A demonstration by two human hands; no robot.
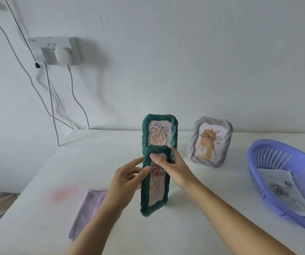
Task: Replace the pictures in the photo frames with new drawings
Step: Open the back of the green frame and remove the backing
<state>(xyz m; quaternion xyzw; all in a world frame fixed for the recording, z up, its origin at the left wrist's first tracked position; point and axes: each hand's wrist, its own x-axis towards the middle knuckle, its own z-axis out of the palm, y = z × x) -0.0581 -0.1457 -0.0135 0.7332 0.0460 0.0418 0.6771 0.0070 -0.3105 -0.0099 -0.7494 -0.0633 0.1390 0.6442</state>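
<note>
A small mark on the wall power strip (56, 50), far up and left of the standing green frame (160, 134), is too blurred to read. Two white plugs sit in it, their cables hanging down.

The standing green frame is upright at the back of a white table (37, 208) and shows a line drawing of a split leaf. Directly in front of it, overlapping its lower edge, both hands hold a second green frame (155, 196), turned partly sideways to the camera, with a similar leaf drawing inside. Whether its bottom corner touches the table cannot be told.

The left hand (127, 179) curls its fingers round the held frame's left edge. The right hand (173, 168) pinches the top of it, thumb on the front and fingers behind.

Right of the standing green frame, a pale grey frame (209, 142) leans upright with an orange and black flower drawing. Further right lies a purple slotted basket (254, 162) holding paper sheets (284, 188) with grey drawings. Down and left of the standing green frame, a lilac cloth (91, 207) lies flat.
</note>
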